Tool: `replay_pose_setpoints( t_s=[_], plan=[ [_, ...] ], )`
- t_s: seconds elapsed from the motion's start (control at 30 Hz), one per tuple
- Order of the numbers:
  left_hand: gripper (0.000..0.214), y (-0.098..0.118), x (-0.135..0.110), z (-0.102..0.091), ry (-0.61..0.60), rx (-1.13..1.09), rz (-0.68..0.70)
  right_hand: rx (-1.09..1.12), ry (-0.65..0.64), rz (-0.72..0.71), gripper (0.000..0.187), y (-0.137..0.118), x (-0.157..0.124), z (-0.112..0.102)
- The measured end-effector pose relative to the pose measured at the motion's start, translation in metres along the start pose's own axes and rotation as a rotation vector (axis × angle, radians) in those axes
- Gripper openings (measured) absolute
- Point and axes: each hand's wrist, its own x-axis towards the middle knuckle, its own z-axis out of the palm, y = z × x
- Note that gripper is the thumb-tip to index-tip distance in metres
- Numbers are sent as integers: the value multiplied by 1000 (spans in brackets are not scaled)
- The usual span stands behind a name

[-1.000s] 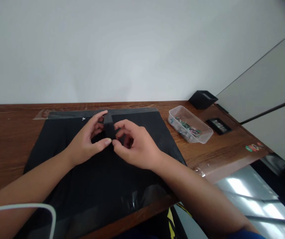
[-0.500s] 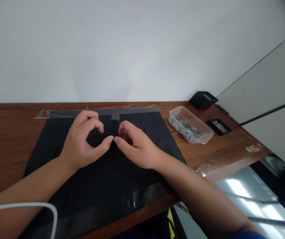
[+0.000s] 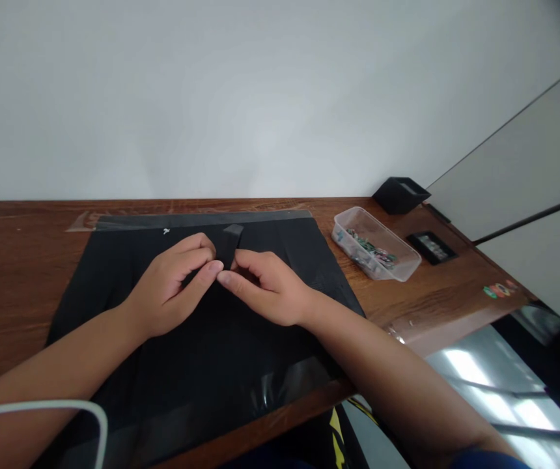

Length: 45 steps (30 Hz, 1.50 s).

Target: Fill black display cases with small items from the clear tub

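Note:
Between my two hands is a small flat black piece (image 3: 226, 246) with a greyer top end; its exact kind I cannot make out against the dark background. My left hand (image 3: 177, 280) is closed, thumb and curled fingers pinching the piece's left side. On the opposite side my right hand (image 3: 270, 286) pinches its lower right edge, with the thumb tip near my left thumb. Both hands are just above a black sheet (image 3: 196, 378) taped to the wooden table (image 3: 11, 273). Beyond my left hand, a tiny white scrap (image 3: 166, 231) lies on the sheet.
To the right stands a clear plastic tub (image 3: 378, 244) with many small coloured pieces in it. Behind it are a black box (image 3: 400, 195) and a small black tray (image 3: 431, 247). A white cable (image 3: 65, 405) crosses over my left forearm. A white wall (image 3: 260, 98) rises behind the table.
My left fingers have closed from a wide curve onto the black piece, whose top now leans right. The white scrap has come into sight beyond my left hand.

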Motion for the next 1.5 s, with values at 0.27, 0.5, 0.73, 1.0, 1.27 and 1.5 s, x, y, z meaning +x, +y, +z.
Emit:
replay_pose_setpoints(
  t_s=[0.27, 0.5, 0.73, 1.0, 1.27, 1.5],
  plan=[
    [40, -1, -1, 1, -29, -99, -26, 186, 33, -40, 44, 10, 2, 9],
    [38, -6, -1, 2, -44, -183, -1, 346, 18, -84, 44, 8, 3, 10],
    [38, -2, -3, 0, -30, -196, -50, 425, 43, -109, 41, 3, 1, 12],
    [40, 1, -2, -1, -12, -213, -85, 494, 103, -96, 40, 2, 1, 21],
    [40, 7, 2, 0, -11, -274, -157, 546, 236, -80, 39, -3, -3, 35],
    [35, 11, 7, 2, -87, -481, -196, 628, 262, -51, 41, -5, -4, 40]
  ],
)
